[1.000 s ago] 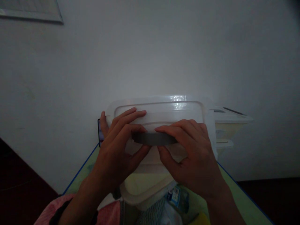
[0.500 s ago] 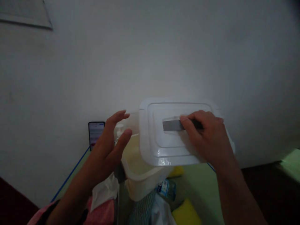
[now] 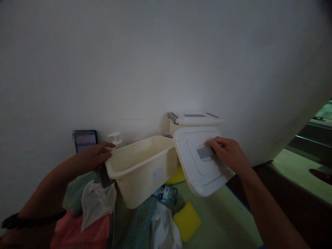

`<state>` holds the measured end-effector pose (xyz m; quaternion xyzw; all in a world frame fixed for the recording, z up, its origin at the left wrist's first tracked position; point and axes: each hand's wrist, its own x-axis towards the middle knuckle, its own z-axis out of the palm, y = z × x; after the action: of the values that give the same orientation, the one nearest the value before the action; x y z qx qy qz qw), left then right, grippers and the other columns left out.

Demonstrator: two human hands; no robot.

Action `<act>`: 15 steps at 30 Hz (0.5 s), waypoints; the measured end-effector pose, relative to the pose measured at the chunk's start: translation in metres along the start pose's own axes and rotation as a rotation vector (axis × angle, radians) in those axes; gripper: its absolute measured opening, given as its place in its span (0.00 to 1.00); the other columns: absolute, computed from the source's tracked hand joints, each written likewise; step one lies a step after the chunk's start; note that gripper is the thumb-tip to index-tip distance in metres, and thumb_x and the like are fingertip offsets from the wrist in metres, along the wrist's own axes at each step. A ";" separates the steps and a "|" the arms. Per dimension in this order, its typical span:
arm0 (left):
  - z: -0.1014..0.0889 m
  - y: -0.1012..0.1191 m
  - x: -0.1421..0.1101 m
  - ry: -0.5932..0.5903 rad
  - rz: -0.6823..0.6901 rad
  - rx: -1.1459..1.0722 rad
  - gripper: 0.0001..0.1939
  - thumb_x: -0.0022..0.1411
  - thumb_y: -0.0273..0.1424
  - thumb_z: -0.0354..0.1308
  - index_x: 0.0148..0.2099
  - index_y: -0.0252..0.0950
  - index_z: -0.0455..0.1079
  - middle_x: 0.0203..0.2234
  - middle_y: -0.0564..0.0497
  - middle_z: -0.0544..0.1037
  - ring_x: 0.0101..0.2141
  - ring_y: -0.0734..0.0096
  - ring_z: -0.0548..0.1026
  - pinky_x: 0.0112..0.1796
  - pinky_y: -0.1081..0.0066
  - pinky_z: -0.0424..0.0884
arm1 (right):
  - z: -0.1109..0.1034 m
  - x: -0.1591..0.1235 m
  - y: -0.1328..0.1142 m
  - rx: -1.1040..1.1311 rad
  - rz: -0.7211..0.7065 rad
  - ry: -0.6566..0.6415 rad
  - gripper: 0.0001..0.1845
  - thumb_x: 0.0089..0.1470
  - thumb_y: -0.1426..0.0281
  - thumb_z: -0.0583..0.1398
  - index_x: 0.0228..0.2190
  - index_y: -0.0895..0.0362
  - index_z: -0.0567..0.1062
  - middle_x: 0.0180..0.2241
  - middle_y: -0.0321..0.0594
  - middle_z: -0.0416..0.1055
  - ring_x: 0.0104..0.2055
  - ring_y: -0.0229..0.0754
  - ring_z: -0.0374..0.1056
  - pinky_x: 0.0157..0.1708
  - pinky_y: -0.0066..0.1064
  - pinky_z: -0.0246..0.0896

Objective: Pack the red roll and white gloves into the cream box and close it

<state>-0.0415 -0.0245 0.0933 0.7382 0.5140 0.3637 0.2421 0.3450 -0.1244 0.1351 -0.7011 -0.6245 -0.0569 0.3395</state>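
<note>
Right of centre, my right hand (image 3: 228, 152) pinches the lid (image 3: 198, 176) by its handle (image 3: 204, 152); centre-left, my left hand (image 3: 96, 154) is spread at the bin (image 3: 140, 186).

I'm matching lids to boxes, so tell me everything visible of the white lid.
The white lid looks like glossy plastic, rectangular with rounded corners and ridges framing a grey handle. The right hand grips the handle, holding the lid tilted at the right end of the uncovered cream bin. Whether its edge touches the bin, I can't tell.
</note>
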 end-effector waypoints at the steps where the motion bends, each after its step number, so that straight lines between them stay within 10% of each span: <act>1: 0.004 -0.002 0.000 0.032 0.015 -0.001 0.17 0.60 0.45 0.49 0.38 0.40 0.72 0.22 0.55 0.78 0.17 0.67 0.73 0.15 0.72 0.64 | 0.001 -0.003 0.009 -0.030 0.021 -0.023 0.21 0.54 0.59 0.50 0.16 0.56 0.66 0.16 0.34 0.61 0.22 0.38 0.61 0.24 0.28 0.53; 9: 0.014 0.000 0.004 0.061 0.038 0.000 0.21 0.60 0.48 0.47 0.38 0.40 0.75 0.23 0.54 0.79 0.25 0.61 0.75 0.34 0.57 0.72 | 0.021 -0.039 0.082 -0.333 0.151 -0.243 0.19 0.54 0.65 0.51 0.22 0.59 0.76 0.28 0.49 0.77 0.31 0.48 0.70 0.33 0.36 0.56; 15: -0.003 0.008 0.011 -0.012 -0.002 -0.028 0.18 0.56 0.46 0.55 0.38 0.40 0.77 0.28 0.53 0.82 0.31 0.54 0.78 0.39 0.49 0.73 | 0.052 -0.058 0.092 -0.454 0.186 -0.368 0.18 0.56 0.66 0.52 0.24 0.57 0.78 0.30 0.50 0.78 0.35 0.50 0.72 0.35 0.36 0.55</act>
<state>-0.0366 -0.0176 0.1043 0.7365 0.5080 0.3662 0.2556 0.3985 -0.1433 0.0288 -0.8116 -0.5801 -0.0357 0.0591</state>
